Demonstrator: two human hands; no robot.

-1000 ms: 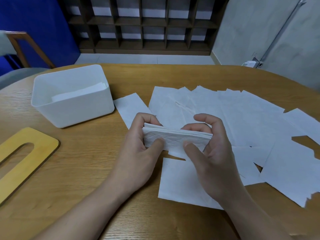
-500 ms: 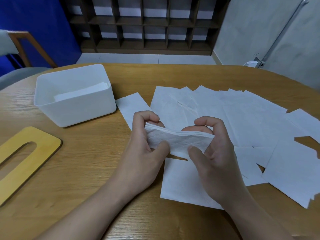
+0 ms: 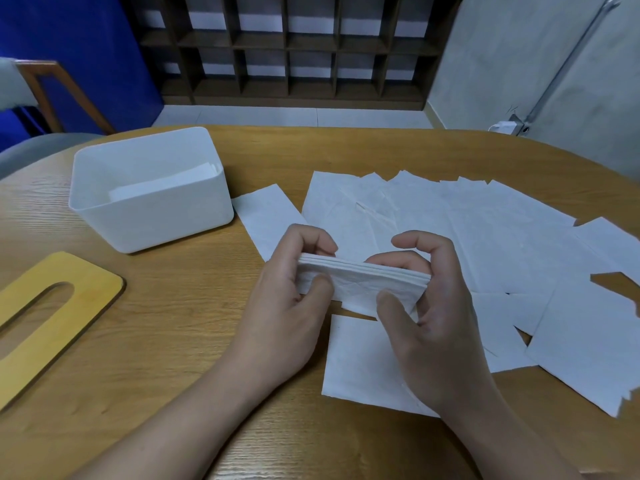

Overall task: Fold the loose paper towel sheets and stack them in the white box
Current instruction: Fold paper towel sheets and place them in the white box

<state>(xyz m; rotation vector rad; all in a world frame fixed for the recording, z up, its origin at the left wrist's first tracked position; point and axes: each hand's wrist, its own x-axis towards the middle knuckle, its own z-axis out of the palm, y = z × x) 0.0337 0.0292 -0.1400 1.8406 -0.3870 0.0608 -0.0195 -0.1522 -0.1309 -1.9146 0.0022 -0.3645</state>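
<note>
Both hands up off the table (image 3: pixel 173 341), pinching one folded paper towel wad (image 3: pixel 360 284) between them, about frame centre. Left hand (image 3: pixel 291 306) clamps the wad's left end: thumb on the near face, fingers curled over the top edge behind. Right hand (image 3: pixel 433 323) clamps the right end the same way, thumb in front, index and middle hooked over the back. Wad is several layers thick, long edge running 9 to 3 o'clock, right end tilted slightly lower. It's held above the loose sheets, not resting on them.

Loose sheets (image 3: pixel 485 230) lie flat and overlapping from about 12 to 4 o'clock of the hands, spreading toward the right table edge. One single sheet (image 3: pixel 266 216) sits at 11 o'clock, just beside the box. Another flat sheet (image 3: pixel 360 365) lies at 6 o'clock, partly under the right wrist.

White box (image 3: pixel 152 216) at 10 o'clock of the hands, well apart from them, open top, already holding a low stack of folded towels (image 3: pixel 166 183) against its far wall. Yellow wooden lid (image 3: pixel 48 317) with an oval slot lies flat at 9 o'clock, near the left table edge, apart from the box.

Dark cubby shelf (image 3: pixel 294 46) at 12 o'clock behind the table; chair (image 3: pixel 52 95) at far 10 o'clock.
</note>
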